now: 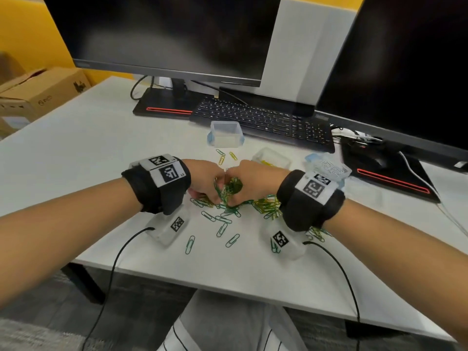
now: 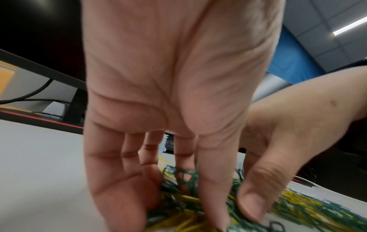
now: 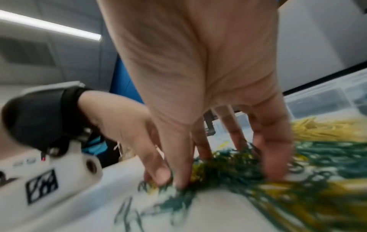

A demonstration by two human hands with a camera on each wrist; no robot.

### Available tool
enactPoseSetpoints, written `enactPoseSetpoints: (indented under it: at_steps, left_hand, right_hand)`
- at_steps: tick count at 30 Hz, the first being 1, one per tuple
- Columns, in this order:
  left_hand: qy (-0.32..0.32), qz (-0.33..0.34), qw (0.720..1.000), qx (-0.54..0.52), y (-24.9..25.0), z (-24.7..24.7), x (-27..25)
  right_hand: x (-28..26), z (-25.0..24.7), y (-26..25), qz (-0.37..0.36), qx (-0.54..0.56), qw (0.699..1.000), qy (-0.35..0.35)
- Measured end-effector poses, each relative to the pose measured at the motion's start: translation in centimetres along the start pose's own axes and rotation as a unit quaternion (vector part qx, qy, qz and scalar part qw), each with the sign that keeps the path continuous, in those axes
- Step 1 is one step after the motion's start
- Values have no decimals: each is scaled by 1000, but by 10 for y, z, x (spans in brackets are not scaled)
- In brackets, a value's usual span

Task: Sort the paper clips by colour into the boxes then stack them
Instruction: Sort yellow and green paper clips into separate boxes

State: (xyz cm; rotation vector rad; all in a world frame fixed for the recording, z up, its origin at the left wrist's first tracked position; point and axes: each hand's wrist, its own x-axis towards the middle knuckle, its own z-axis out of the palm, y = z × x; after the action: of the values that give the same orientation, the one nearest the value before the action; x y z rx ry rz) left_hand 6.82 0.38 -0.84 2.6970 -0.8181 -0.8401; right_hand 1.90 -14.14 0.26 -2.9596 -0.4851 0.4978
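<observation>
Nearest me, loose green paper clips (image 1: pixel 222 228) lie scattered on the white surface (image 1: pixel 76 153) at 6 o'clock of my hands. Just beyond, my left hand (image 1: pixel 205 177) and right hand (image 1: pixel 255 177) meet knuckle to knuckle over the mixed pile of green and yellow clips (image 1: pixel 266 205), which spreads toward 4 o'clock under my right wrist. My left grip pinches a bunch of green clips (image 1: pixel 224 192) with thumb and fingers pointing down; my right grip does likewise, fingertips (image 3: pixel 275 164) dug into the tangle. At 12 o'clock a few yellow clips (image 1: pixel 222 158) lie loose. At 1 o'clock stands a clear box holding yellow clips (image 1: pixel 272 158), a clear lid (image 1: pixel 329 168) at 3 o'clock of it. Farther, at 12 o'clock, an open clear box (image 1: pixel 226 134) sits just before the keyboard (image 1: pixel 263 119).
</observation>
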Motion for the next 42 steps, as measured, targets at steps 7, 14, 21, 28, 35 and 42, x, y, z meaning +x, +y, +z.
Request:
enactPoseSetpoints:
  at_steps: [7,14,21,28,35,42]
  left_hand:
    - [72,5,993,-93,-27,-1,-7]
    - [135,-3,982,-131,-45,-9,-16]
    - [152,0,988,-1,-23,-6,-22]
    - [50,-26,993,107,-13,7,-23]
    - [78,-17,997,-5,-30,-2,-29]
    - [102,-48,978,-174,-44,-18,-31]
  right_hand:
    - [-11,7,33,18,155,988,15]
    - [-28,-8,77,122,308,942,56]
    - [-21,-18,43,85,37,989,115]
    - [19,7,-5,23,146,989,18]
    - [23,-1,1,19,4,1000,-6]
    - [36,5,-28,-55,86,995,22]
